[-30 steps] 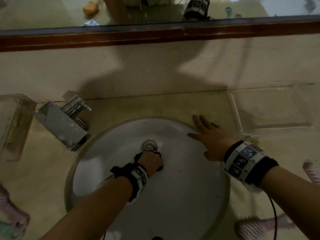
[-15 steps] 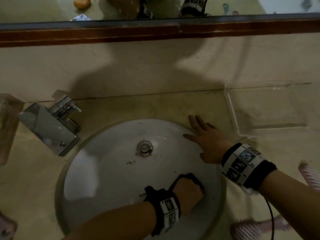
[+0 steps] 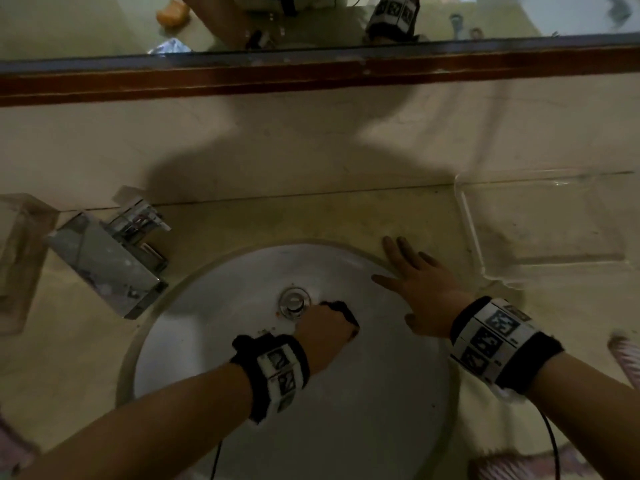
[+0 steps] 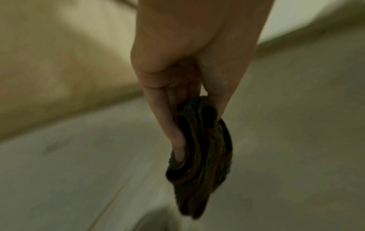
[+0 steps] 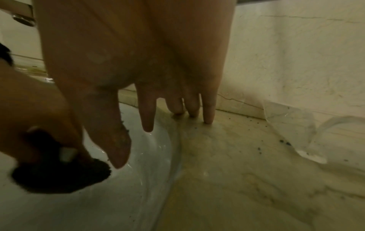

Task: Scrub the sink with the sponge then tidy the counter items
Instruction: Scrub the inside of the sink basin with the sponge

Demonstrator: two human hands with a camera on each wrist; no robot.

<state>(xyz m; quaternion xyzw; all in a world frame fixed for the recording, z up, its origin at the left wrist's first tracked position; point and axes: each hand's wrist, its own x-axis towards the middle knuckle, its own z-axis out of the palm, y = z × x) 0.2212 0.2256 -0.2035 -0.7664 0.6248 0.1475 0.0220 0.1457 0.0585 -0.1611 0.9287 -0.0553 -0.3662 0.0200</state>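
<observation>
A round white sink point(image 3: 363, 427) is set into the beige counter, with a metal drain point(image 3: 294, 303) near its middle. My left hand point(image 3: 325, 330) grips a dark, folded sponge point(image 3: 341, 311) point(image 4: 205, 156) point(image 5: 59, 178) and presses it on the basin just right of the drain. My right hand point(image 3: 415, 285) lies flat with straight fingers point(image 5: 209, 109) on the sink's right rim and the counter, holding nothing. Small brown specks lie in the basin below the drain.
A chrome faucet point(image 3: 114, 254) stands at the sink's left. A clear plastic tray point(image 3: 547, 226) point(image 5: 316, 132) sits on the counter to the right, against the wall. A clear container point(image 3: 17, 258) is at the far left. A mirror with a brown frame point(image 3: 311, 77) runs above.
My left hand with the sponge swept from the drain to the basin's lower right, then back up beside the drain. The right hand stayed on the rim.
</observation>
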